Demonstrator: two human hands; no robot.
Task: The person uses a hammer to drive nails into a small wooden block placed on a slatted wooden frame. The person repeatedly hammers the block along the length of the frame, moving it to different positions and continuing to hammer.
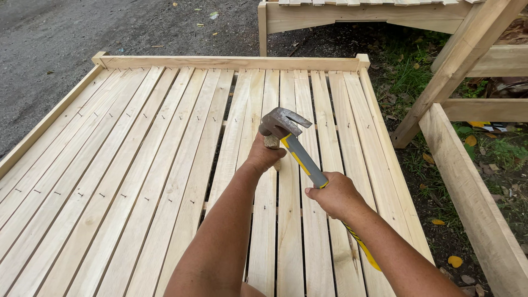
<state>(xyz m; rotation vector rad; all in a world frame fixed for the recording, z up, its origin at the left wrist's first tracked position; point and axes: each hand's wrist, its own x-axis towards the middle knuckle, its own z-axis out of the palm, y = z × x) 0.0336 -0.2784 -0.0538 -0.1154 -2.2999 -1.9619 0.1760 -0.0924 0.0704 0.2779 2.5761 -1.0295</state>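
Observation:
My right hand (336,195) grips the grey and yellow handle of a claw hammer (281,122). Its steel head hangs just above my left hand (264,155). That left hand is closed over a slat, pinching something small that I cannot make out. Both hands are over the middle of a pale wooden slatted panel (137,165) that lies flat in front of me. Rows of small dark nail marks cross the slats.
A raised rail (231,62) closes the panel's far end. More pale wooden frames stand at the back (352,14) and right (467,181). Dark gravel (55,33) lies to the left, grass and fallen leaves (456,258) to the right.

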